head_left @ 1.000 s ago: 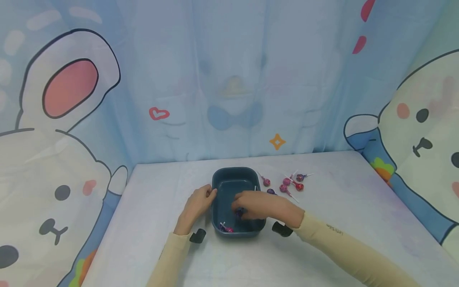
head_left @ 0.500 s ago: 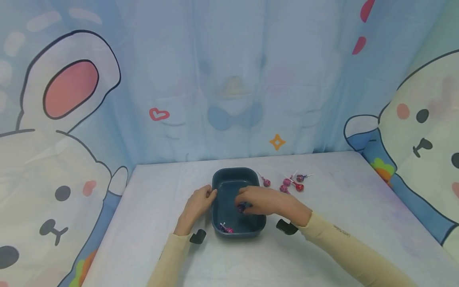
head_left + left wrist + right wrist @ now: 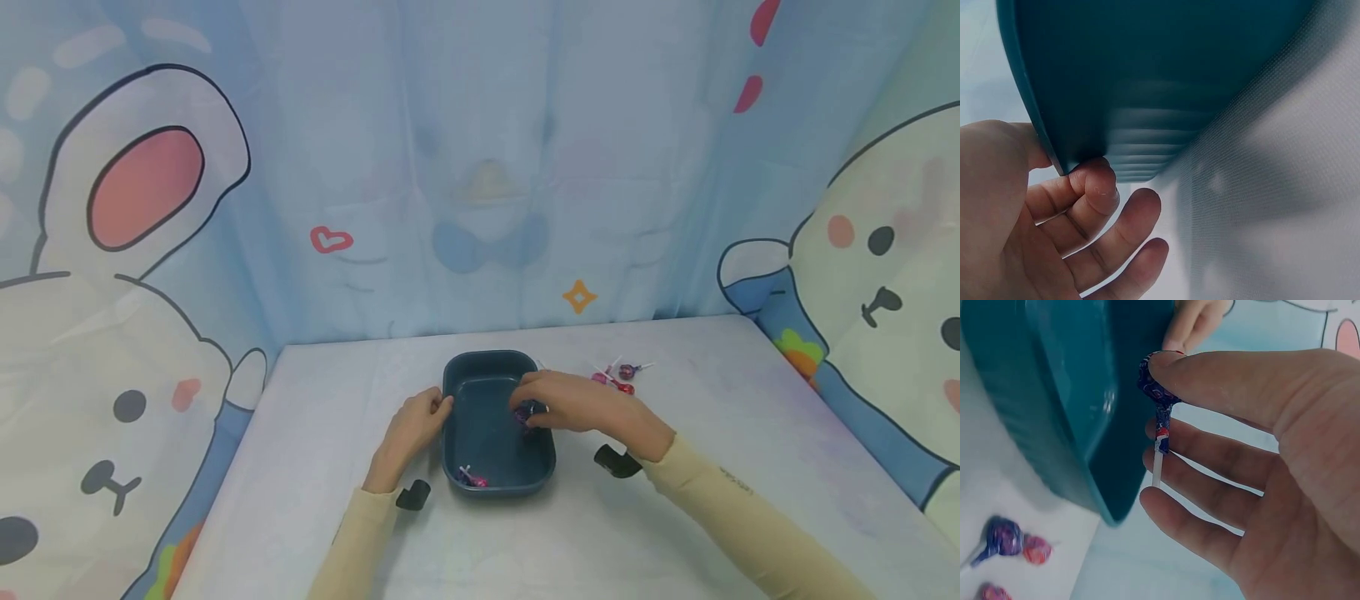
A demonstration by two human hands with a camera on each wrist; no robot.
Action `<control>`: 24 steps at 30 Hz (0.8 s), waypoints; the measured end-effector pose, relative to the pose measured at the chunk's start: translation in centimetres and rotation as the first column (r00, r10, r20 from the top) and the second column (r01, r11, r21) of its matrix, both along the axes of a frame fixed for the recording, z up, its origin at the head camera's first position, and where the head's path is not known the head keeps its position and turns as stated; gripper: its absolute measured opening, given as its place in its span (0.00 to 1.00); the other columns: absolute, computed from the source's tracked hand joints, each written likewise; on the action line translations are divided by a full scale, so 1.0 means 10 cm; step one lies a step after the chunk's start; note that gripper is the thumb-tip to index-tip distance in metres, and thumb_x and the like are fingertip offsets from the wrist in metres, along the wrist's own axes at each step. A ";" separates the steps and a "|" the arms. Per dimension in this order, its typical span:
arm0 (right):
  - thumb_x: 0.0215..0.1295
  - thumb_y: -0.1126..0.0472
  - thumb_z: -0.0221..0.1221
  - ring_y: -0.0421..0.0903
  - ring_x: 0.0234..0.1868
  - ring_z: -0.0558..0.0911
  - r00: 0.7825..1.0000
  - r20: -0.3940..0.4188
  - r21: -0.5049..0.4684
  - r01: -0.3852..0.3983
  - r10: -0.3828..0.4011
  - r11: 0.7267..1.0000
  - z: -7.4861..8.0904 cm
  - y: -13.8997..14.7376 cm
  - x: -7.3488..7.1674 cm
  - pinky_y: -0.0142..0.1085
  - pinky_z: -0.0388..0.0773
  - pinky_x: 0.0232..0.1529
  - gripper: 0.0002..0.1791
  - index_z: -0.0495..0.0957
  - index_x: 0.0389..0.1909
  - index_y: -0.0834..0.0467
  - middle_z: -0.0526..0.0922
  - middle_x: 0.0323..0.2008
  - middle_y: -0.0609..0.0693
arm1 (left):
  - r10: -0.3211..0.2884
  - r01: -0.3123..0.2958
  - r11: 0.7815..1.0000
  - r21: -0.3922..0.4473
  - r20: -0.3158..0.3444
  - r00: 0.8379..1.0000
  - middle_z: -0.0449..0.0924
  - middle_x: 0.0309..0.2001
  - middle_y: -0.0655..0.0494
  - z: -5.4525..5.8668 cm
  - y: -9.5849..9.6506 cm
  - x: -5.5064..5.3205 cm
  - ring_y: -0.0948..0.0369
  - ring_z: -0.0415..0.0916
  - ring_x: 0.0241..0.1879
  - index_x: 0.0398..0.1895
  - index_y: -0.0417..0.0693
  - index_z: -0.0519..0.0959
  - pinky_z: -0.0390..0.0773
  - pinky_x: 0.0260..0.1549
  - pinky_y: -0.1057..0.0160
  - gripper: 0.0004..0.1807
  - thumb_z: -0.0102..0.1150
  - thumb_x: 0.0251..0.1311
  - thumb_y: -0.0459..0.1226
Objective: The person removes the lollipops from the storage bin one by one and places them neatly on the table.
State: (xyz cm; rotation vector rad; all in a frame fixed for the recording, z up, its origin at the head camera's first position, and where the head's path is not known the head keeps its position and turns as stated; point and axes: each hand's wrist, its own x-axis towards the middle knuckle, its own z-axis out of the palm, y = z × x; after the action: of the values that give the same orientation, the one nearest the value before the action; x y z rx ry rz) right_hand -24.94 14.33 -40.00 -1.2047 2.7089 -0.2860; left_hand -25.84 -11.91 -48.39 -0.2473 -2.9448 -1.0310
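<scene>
A dark teal rectangular container [image 3: 487, 454] stands on the table. My left hand [image 3: 414, 425] pinches its left rim between thumb and index finger; in the left wrist view the other fingers lie loosely beside the container's wall [image 3: 1154, 62]. Over the container's right side, my right hand [image 3: 588, 404] holds a purple-wrapped lollipop [image 3: 1159, 387] by its head, thumb on top, the white stick lying across the other fingers. Small pink and dark lollipops [image 3: 472, 477] lie in the container's near left corner.
Right of the container, a red lollipop [image 3: 626, 388], a pink lollipop [image 3: 598, 377] and a dark lollipop [image 3: 627, 372] lie on the table. The right wrist view has another purple lollipop [image 3: 1004, 536] beside pink ones. A printed curtain [image 3: 480, 308] hangs behind the table.
My right hand has shifted right and away from me, from over the container's middle to its right side, with the purple lollipop. My left hand has stayed on the rim.
</scene>
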 end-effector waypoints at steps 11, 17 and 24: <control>0.58 0.59 0.61 0.43 0.45 0.78 0.999 0.022 -0.076 0.049 -0.048 0.996 0.02 0.32 -0.23 0.39 0.74 0.46 0.16 0.77 0.49 0.50 0.78 0.46 0.45 | 0.000 0.000 1.000 -0.005 -0.003 1.000 0.66 0.17 0.59 0.00 0.00 0.00 0.63 0.63 0.18 0.24 0.50 0.68 0.62 0.17 0.65 0.15 0.46 0.64 0.49; 0.59 0.58 0.61 0.42 0.48 0.77 0.994 0.068 -0.077 0.086 -0.080 0.993 -0.03 0.45 -0.43 0.41 0.73 0.50 0.16 0.77 0.49 0.51 0.78 0.46 0.44 | 0.000 0.000 1.000 -0.007 0.001 1.000 0.65 0.17 0.59 0.01 0.00 0.01 0.64 0.63 0.18 0.24 0.50 0.68 0.61 0.17 0.65 0.16 0.47 0.64 0.49; 0.58 0.60 0.61 0.44 0.48 0.78 0.988 0.099 -0.072 0.126 -0.118 0.989 -0.19 0.61 -0.74 0.45 0.72 0.51 0.14 0.78 0.46 0.52 0.80 0.44 0.44 | -0.001 0.001 1.000 -0.002 0.014 1.000 0.66 0.18 0.59 0.01 0.00 0.00 0.63 0.63 0.18 0.24 0.51 0.69 0.62 0.18 0.65 0.15 0.46 0.64 0.49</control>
State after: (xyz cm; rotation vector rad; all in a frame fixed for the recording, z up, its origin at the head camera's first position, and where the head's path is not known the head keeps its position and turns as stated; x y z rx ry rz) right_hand -32.29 20.45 -41.91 -1.0179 2.7160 -0.4572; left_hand -25.82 -11.92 -48.30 -0.2426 -2.9587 -1.0344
